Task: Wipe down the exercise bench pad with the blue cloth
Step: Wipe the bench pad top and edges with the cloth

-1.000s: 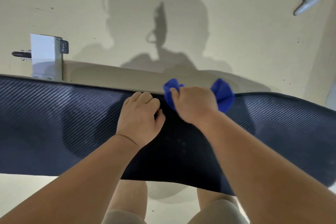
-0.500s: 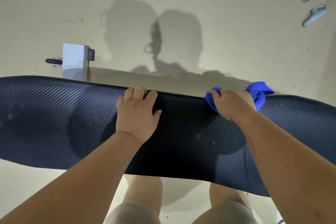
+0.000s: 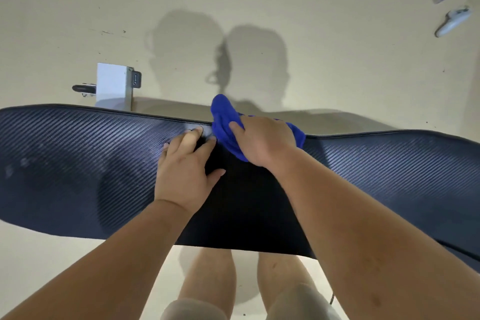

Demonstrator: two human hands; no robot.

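The blue cloth [image 3: 225, 122] sits bunched at the far edge of the bench pad [image 3: 78, 163], mid-length; the right hand [image 3: 262, 143] grips it, fingers curled round the wad; the left hand [image 3: 184, 171] lies flat beside it, fingers straight; the cloth looks soft and light: keep it wadded under the palm.

The right hand [image 3: 262, 143] with the cloth [image 3: 226, 122] is back at the middle of the pad's [image 3: 78, 163] far edge, just beside the left hand [image 3: 185, 166]. Half a second ago it was well off to the right. The left fingers [image 3: 193, 135], curled over that edge before, now lie flatter and spread on the pad.
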